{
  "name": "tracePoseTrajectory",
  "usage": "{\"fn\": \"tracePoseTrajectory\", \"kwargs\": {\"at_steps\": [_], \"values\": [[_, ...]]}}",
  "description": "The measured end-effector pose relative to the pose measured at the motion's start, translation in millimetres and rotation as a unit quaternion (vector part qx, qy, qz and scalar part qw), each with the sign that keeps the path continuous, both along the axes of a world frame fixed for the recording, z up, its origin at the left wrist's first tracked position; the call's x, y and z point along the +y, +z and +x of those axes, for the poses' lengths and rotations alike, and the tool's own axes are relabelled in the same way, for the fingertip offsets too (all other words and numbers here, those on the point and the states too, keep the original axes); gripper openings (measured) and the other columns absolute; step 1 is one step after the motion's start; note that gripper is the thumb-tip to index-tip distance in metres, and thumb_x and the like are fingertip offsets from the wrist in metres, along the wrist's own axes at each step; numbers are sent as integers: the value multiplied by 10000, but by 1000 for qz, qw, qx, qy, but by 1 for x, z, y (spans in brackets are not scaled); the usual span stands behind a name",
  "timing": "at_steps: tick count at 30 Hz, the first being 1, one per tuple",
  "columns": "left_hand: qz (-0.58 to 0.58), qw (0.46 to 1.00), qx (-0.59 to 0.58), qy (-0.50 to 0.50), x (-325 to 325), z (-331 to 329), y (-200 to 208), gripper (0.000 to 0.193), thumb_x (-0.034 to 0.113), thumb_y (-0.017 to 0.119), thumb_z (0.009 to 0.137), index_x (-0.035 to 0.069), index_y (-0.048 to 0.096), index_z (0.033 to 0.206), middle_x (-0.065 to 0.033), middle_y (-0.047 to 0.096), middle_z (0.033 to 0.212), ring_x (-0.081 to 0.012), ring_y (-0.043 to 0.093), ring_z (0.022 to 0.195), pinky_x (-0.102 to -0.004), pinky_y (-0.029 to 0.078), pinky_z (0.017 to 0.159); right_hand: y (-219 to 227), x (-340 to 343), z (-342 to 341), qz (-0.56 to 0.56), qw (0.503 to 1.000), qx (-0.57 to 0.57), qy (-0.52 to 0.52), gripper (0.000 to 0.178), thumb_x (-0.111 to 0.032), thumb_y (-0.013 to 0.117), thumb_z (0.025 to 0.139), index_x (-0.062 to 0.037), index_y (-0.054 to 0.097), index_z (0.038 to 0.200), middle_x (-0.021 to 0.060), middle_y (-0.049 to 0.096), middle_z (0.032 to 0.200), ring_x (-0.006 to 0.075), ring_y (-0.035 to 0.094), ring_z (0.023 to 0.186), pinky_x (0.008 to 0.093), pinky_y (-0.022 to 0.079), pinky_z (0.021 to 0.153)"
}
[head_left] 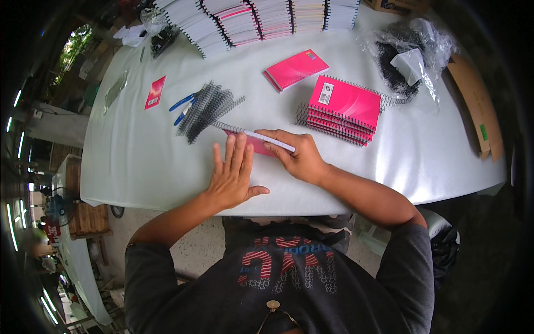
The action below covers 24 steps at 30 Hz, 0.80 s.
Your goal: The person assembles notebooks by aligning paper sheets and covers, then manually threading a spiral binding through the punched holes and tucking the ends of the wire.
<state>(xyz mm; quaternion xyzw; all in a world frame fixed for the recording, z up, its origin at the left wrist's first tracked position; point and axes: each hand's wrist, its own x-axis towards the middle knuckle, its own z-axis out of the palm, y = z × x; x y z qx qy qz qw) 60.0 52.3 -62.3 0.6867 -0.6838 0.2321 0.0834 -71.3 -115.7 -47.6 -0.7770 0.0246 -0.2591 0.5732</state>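
Note:
A pink-covered notebook (258,146) stands tilted on its edge near the table's front, its white page block facing up. My right hand (305,158) grips its right end between thumb and fingers. From the left end of its upper edge sticks out a thin dark wire coil (221,126). My left hand (231,177) lies flat against the notebook's near side, fingers stretched and thumb apart. Just beyond that hand is a heap of loose dark spiral coils (207,114), with blue-handled pliers (182,102) partly under it. Right of my hands sits a stack of pink spiral-bound notebooks (350,103).
Beyond lies a pink notebook (296,69) with no coil visible. A pink cover sheet (156,92) rests at left. Tall rows of page blocks (267,19) line the far edge. A clear plastic bag of black coils (397,61) and a cardboard piece (474,108) are at right.

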Motion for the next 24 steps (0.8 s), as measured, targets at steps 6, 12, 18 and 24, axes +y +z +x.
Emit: {"fn": "tracePoseTrajectory", "kwargs": {"at_steps": [6, 12, 18, 24], "values": [[-290, 950, 51, 103, -50, 33, 39, 1051, 710, 310, 816, -169, 77, 1342, -380, 48, 1406, -552, 4, 1301, -663, -35, 988, -2, 3, -8, -133, 986, -95, 22, 389, 27, 588, 792, -36, 556, 1174, 149, 624, 1068, 315, 634, 895, 328, 521, 758], [-176, 984, -27, 9, -42, -2, 30, 1073, 726, 260, 814, -158, -15, 1357, -379, -30, 1412, -544, -92, 1301, -647, -107, 981, 0, 7, -5, -56, 994, -96, -8, 373, 21, 584, 792, -47, 553, 1158, 150, 628, 1029, 319, 636, 843, 344, 525, 727], [-150, 975, 163, 2, -58, -13, 37, 1030, 704, 313, 821, -128, 57, 1371, -355, 140, 1408, -486, 87, 1331, -623, -55, 1005, -1, 5, -12, -46, 998, -43, 0, 354, 13, 564, 809, -62, 532, 1154, 156, 632, 972, 327, 632, 794, 357, 523, 679], [7, 919, 387, 77, -46, -4, 77, 608, 332, 401, 935, -23, 198, 1385, -262, 465, 1264, -423, 465, 1137, -443, 329, 976, -7, 3, -6, -273, 953, -121, 46, 300, -28, 576, 695, -49, 503, 985, 130, 641, 886, 271, 643, 704, 358, 526, 603]]}}
